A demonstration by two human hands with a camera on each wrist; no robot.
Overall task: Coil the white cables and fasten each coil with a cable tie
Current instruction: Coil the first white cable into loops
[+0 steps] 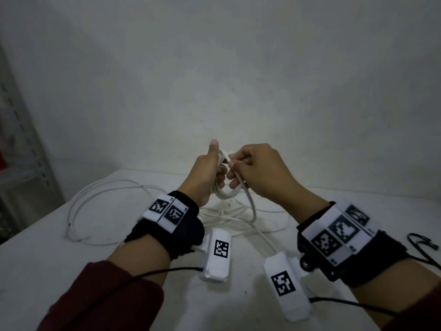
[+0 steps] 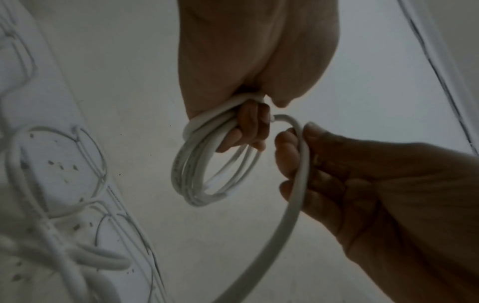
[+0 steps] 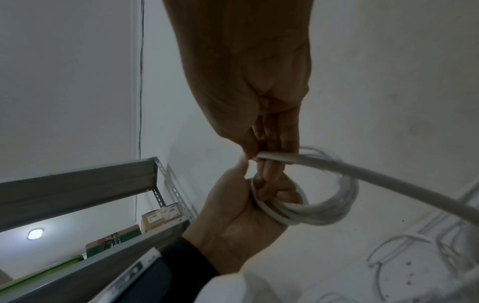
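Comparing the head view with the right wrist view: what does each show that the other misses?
Only the head view shows the table with a long loose white cable lying on it, the tagged wrist bands, and black cable ties at the right edge. Only the right wrist view shows the metal shelf holding cardboard boxes and a ceiling light. Both show the left hand gripping the white coil while the right hand pinches the cable's free end.

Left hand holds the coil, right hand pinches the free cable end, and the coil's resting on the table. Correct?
Not quite. The coil isn't resting on the table; the head view shows it held in the air above it. The left hand does hold it, and the right hand pinches the free cable end.
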